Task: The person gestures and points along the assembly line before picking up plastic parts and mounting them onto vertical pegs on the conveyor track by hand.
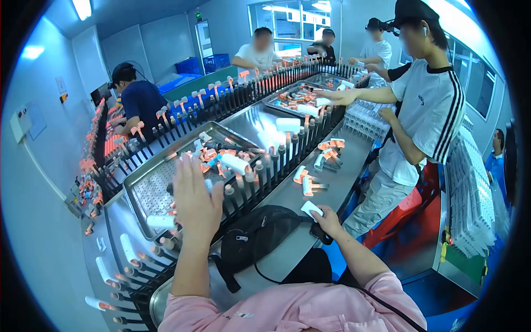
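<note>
My left hand (196, 196) is raised over the near edge of a metal tray, fingers stretched out and slightly blurred. Nothing shows in its grasp. Just beyond its thumb, a white plastic cap-like piece (235, 164) sits near the row of dark posts (260, 180). My right hand (330, 222) is lower, by the edge of the grey bench, with thumb and fingers closed on a small white plastic part (311, 210). A black bag (254, 235) lies between my forearms. Orange-and-white parts (311, 185) rest on the bench beyond my right hand.
The perforated metal tray (145, 191) holds a heap of orange and white pieces. Posts carrying white caps run along both sides of the line. A co-worker (423, 105) stands close on my right, reaching over the line. Stacked white trays (470, 193) and a red stool (395, 216) are at right.
</note>
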Demonstrator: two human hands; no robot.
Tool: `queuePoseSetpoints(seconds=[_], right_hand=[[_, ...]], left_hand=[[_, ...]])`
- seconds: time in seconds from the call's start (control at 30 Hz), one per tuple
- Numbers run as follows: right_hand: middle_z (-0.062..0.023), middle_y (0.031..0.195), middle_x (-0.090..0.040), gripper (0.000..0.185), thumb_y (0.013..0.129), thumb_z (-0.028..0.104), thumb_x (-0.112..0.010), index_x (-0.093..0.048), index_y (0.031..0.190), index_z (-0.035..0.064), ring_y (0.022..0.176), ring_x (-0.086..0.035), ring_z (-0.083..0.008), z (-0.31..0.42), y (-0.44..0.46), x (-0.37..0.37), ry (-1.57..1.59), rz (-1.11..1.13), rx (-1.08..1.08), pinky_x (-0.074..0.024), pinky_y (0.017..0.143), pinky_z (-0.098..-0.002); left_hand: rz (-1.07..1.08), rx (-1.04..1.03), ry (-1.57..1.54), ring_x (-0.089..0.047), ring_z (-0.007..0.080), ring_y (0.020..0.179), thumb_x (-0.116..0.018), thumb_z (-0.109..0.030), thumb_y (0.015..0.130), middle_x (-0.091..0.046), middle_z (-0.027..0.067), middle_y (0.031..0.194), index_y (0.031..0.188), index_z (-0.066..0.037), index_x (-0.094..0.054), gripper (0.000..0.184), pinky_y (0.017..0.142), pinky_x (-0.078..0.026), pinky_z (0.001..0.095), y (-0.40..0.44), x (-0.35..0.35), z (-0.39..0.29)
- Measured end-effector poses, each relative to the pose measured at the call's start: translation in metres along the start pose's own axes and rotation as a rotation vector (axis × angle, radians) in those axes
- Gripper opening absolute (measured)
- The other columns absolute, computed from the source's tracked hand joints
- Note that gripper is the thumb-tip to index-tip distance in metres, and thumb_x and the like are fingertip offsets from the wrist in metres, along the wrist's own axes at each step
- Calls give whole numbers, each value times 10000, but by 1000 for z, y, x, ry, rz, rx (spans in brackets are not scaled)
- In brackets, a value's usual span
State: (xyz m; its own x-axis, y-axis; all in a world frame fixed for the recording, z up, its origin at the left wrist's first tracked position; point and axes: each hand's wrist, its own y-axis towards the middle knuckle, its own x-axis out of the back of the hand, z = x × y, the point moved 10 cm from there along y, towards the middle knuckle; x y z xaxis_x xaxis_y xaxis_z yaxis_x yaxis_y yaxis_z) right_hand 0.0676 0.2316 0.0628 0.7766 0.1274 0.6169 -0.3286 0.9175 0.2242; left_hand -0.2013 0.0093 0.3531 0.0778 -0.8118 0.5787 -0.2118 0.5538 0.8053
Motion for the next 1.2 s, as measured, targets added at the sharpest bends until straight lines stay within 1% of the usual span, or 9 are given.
queuePoseSetpoints(seconds=[0.13,0.37,0.43,0.5,0.57,0.87,0.97,1.1,1.2], right_hand=[[-191,945,-592,423,818,311,-602,-558,1085,-13,813,-586,-272,-19,23,13,336,-11,-117,-451,737,-356],[-200,961,-580,318,803,235,-605,-587,1005,-11,927,-546,-319,81,146,118,-143,-257,203,-424,808,-375],[-226,960,-571,343,813,237,-585,-551,1059,1,924,-548,-371,105,188,152,-171,-525,340,-437,792,-419],[-231,970,-571,362,820,225,-573,-528,1106,8,925,-549,-379,115,235,166,-290,-490,207,-435,792,-432],[-215,992,-569,354,822,226,-563,-529,1119,38,908,-557,-376,114,273,169,-312,-563,309,-439,780,-433],[-199,964,-591,376,834,275,-528,-496,1137,54,892,-590,-356,138,305,94,-565,-259,250,-468,748,-454],[-200,919,-613,398,840,311,-522,-485,1146,61,871,-601,-357,147,311,78,-694,-61,206,-472,741,-460],[-187,887,-631,351,849,338,-513,-507,1059,56,833,-613,-354,171,296,59,-774,36,293,-483,715,-464],[-161,801,-632,303,852,316,-509,-519,978,41,753,-624,-327,195,278,38,-744,-144,424,-493,630,-444]], left_hand=[[371,8,98,-334,400,1243,-558,-256,818,-379,239,1319,1266,38,-385,563,1014,-261,503,-20,-55,34],[11,-100,15,-322,396,1256,-544,-277,825,-360,240,1336,1278,26,-380,569,1016,-250,505,17,3,-25],[209,-94,14,-348,389,1240,-567,-248,801,-406,234,1302,1254,18,-420,546,1012,-258,498,2,-47,-14],[451,-80,26,-363,385,1231,-574,-230,792,-431,231,1282,1236,21,-443,527,1012,-261,494,-16,-76,1],[320,11,-48,-375,386,1220,-559,-216,795,-448,230,1266,1229,25,-452,508,1010,-263,493,-17,-42,15],[-176,10,-147,-349,405,1240,-528,-221,814,-406,232,1308,1241,48,-430,514,1016,-260,497,6,54,8],[510,297,26,-379,401,1214,-566,-250,814,-421,234,1288,1222,40,-447,515,1003,-297,468,-5,-51,42],[444,128,71,-401,399,1188,-586,-307,814,-456,236,1244,1202,26,-469,524,992,-309,464,-16,-34,46],[147,83,75,-359,422,1220,-560,-250,821,-436,246,1270,1220,36,-460,502,1005,-278,482,3,24,30]])
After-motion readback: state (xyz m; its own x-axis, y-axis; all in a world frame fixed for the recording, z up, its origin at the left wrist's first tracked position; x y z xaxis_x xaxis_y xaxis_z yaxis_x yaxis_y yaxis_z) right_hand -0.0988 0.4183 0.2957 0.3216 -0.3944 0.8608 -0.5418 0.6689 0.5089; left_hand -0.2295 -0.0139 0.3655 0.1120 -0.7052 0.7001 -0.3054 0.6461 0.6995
